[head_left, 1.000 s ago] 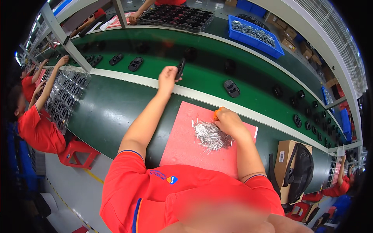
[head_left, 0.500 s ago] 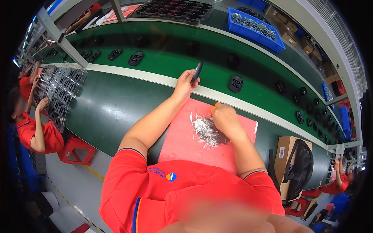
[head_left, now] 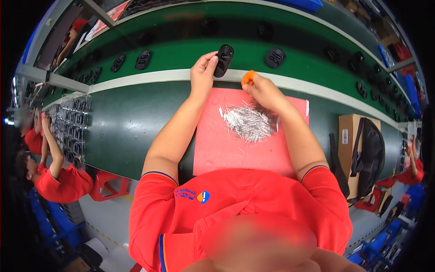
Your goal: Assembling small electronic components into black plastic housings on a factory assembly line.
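My left hand [head_left: 202, 71] holds a black oval plastic part [head_left: 223, 60] upright at the white strip along the conveyor's near edge. My right hand [head_left: 262, 89] is just right of it, fingers closed, with an orange cover [head_left: 248, 77] on a fingertip; whether it pinches a pin I cannot tell. Below the right hand a pile of small silver metal pins [head_left: 248, 121] lies on a red mat [head_left: 226, 149] on the dark green bench.
More black parts [head_left: 275, 57] ride the green conveyor belt [head_left: 181, 52] beyond the hands. A co-worker in red [head_left: 54, 177] works at a tray of parts [head_left: 68, 127] on the left. A cardboard box with a black bag [head_left: 367, 154] sits at the right.
My left hand has brought the black part from the belt back to the bench edge above the mat. My right hand has risen from the pin pile toward the part. The view has tilted down.
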The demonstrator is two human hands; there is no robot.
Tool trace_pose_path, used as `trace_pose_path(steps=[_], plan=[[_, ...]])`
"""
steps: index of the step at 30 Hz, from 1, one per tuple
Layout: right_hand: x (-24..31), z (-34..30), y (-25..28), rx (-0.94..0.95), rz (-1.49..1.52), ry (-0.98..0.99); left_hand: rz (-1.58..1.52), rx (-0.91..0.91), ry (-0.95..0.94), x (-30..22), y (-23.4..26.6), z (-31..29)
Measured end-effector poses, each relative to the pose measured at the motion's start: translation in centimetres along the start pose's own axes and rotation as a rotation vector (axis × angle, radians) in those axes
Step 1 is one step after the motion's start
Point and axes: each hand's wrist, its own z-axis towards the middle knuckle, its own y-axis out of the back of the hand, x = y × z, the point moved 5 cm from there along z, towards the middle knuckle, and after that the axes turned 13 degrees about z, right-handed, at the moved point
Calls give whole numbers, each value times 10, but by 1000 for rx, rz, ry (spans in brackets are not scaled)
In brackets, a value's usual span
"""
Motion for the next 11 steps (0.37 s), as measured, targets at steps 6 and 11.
trace_pose_path(steps=[6, 11], plan=[[-32, 22, 35, -215, 619, 8, 397, 51, -210, -14, -25, -5], [-29, 28, 46, -359, 690, 21, 608, 166, -314, -29, -31, -20]])
